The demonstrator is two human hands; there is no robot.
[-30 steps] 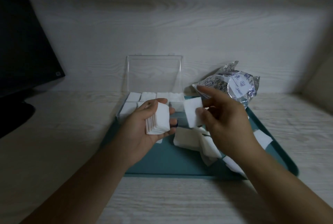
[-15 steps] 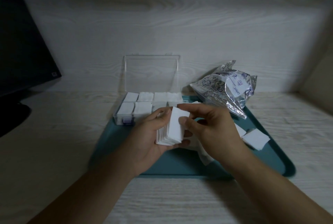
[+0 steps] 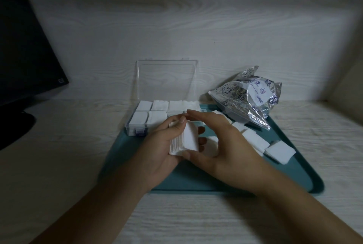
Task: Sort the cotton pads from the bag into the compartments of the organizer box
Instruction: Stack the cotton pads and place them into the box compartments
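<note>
A thick stack of white square cotton pads [image 3: 184, 138] stands on edge between the two hands, above the flat teal plastic tray [image 3: 196, 177]. The left hand [image 3: 167, 145] curls round the stack from its left side, fingertips showing past the far edge. The right hand [image 3: 222, 143] pinches the same stack, forefinger over the top edge and thumb under the bottom. Just beyond the left hand sits the clear plastic organizer box [image 3: 147, 118], lid upright, its visible compartments filled with white pads. To the right of the right hand, loose white cotton squares [image 3: 280, 151] lie on the tray. Beyond that hand rests the crinkled silver foil bag [image 3: 247, 102], at the tray's far corner. The tray lies on a pale wood-grain counter [image 3: 59, 155].
</note>
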